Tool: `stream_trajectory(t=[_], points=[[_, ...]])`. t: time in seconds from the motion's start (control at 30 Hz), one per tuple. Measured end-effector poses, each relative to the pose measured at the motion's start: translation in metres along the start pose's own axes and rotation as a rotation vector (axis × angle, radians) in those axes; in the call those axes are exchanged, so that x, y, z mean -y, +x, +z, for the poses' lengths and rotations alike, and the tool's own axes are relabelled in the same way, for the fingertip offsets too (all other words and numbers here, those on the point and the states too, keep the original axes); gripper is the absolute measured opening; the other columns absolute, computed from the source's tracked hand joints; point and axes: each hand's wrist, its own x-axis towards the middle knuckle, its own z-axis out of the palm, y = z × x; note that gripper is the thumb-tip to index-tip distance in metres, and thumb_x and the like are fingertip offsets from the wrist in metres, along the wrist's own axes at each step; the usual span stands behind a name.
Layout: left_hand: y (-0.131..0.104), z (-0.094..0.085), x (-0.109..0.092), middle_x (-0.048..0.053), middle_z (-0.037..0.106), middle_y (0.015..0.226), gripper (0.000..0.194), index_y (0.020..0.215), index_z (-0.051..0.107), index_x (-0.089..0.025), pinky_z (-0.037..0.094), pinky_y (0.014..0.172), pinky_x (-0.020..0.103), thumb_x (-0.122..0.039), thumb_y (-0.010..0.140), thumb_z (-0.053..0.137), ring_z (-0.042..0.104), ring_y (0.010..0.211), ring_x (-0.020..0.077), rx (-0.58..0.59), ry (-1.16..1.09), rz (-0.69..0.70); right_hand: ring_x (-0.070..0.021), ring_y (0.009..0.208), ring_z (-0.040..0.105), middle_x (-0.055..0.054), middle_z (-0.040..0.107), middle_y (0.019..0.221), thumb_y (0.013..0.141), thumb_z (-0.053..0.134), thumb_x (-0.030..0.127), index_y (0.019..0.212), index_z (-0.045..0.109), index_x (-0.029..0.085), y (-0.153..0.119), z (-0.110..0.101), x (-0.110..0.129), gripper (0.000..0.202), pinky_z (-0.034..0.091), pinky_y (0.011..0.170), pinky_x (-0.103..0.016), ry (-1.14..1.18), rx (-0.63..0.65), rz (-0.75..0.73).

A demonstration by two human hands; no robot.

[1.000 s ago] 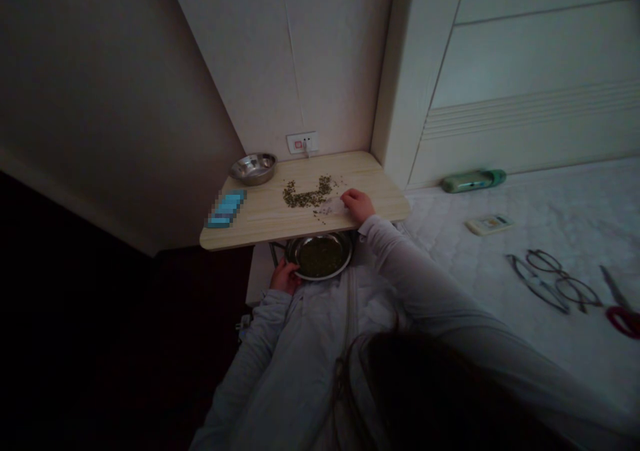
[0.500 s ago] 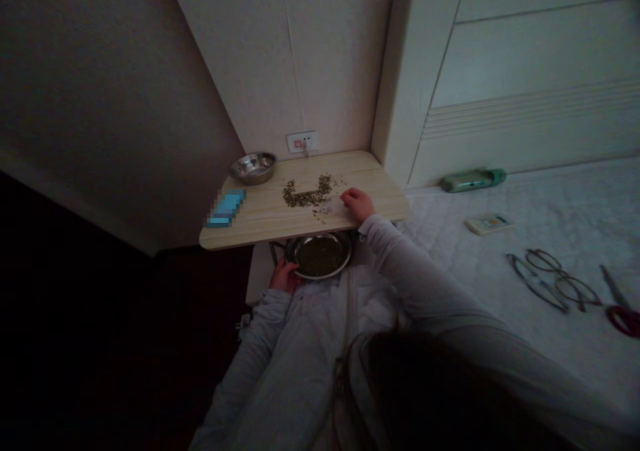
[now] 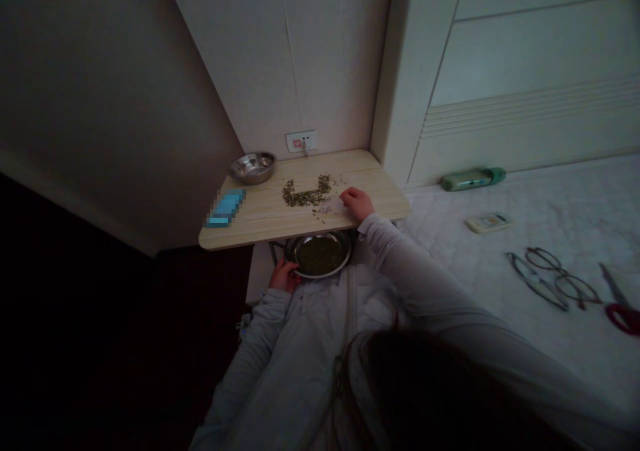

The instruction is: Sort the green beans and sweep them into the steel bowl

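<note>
My left hand (image 3: 285, 276) grips the left rim of a round metal bowl (image 3: 320, 275) below the table's front edge; small dark green grains (image 3: 320, 254) lie inside it. My right hand (image 3: 356, 204) rests on the light wooden table (image 3: 265, 227), its fingers drawn together. Whatever it may hold is too small to make out. Left of its fingertips is a small pale, see-through patch (image 3: 329, 205) that I cannot identify. Scattered greenish-brown grains (image 3: 303, 197) form a U-shaped spread on the table.
A metal bowl (image 3: 254, 168) stands at the table's back left, with a blurred blue object (image 3: 227, 208) before it. Behind is a wall socket (image 3: 301, 141). On the white bedding at right lie a green bottle-like object (image 3: 473, 179), a remote (image 3: 489, 222), glasses (image 3: 563, 279) and red-handled scissors (image 3: 623, 317).
</note>
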Motion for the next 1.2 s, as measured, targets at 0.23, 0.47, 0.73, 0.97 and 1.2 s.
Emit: stream_trajectory(t=[0.23, 0.47, 0.73, 0.97, 1.2], points=[[0.0009, -0.0013, 0.0011, -0.009, 0.043, 0.036, 0.021, 0.068, 0.043, -0.018, 0.024, 0.028, 0.016, -0.012, 0.049, 0.051, 0.037, 0.027, 0.0050, -0.006, -0.008, -0.007, -0.0070, 0.050, 0.041, 0.004, 0.046, 0.048, 0.059, 0.041, 0.032, 0.060, 0.051, 0.015, -0.0010, -0.0003, 0.0016, 0.020, 0.032, 0.052, -0.021, 0.018, 0.009, 0.001], [-0.0009, 0.0001, 0.0003, -0.009, 0.045, 0.038, 0.025, 0.070, 0.044, -0.019, 0.025, 0.027, 0.015, -0.011, 0.047, 0.051, 0.038, 0.028, 0.0053, -0.020, -0.016, 0.000, -0.0074, 0.051, 0.041, 0.004, 0.047, 0.049, 0.059, 0.040, 0.032, 0.062, 0.052, 0.015, 0.0017, -0.0004, -0.0008, 0.021, 0.032, 0.054, -0.021, -0.001, 0.002, 0.006], [0.0001, 0.0020, 0.0001, -0.008, 0.045, 0.040, 0.029, 0.070, 0.044, -0.018, 0.022, 0.026, 0.015, -0.009, 0.043, 0.046, 0.038, 0.028, 0.0058, -0.056, 0.038, 0.003, -0.0071, 0.050, 0.041, 0.004, 0.046, 0.049, 0.059, 0.039, 0.033, 0.061, 0.051, 0.015, 0.0026, 0.0001, -0.0043, 0.022, 0.032, 0.053, -0.021, 0.011, -0.007, -0.004], [0.0059, 0.0012, 0.0048, -0.009, 0.043, 0.037, 0.033, 0.074, 0.047, -0.018, 0.021, 0.024, 0.016, -0.007, 0.043, 0.044, 0.036, 0.027, 0.0066, -0.074, 0.099, 0.027, -0.0069, 0.050, 0.041, 0.004, 0.047, 0.049, 0.059, 0.040, 0.032, 0.062, 0.052, 0.015, 0.0001, -0.0016, -0.0018, 0.022, 0.032, 0.053, -0.021, 0.025, 0.007, 0.011], [0.0022, 0.0030, 0.0022, -0.007, 0.049, 0.044, 0.028, 0.075, 0.049, -0.018, 0.026, 0.026, 0.018, -0.011, 0.048, 0.048, 0.041, 0.031, 0.0074, -0.064, 0.048, 0.028, -0.0061, 0.047, 0.039, 0.004, 0.045, 0.047, 0.058, 0.041, 0.032, 0.061, 0.051, 0.015, -0.0010, -0.0022, -0.0017, 0.021, 0.030, 0.050, -0.020, 0.054, 0.072, 0.006]])
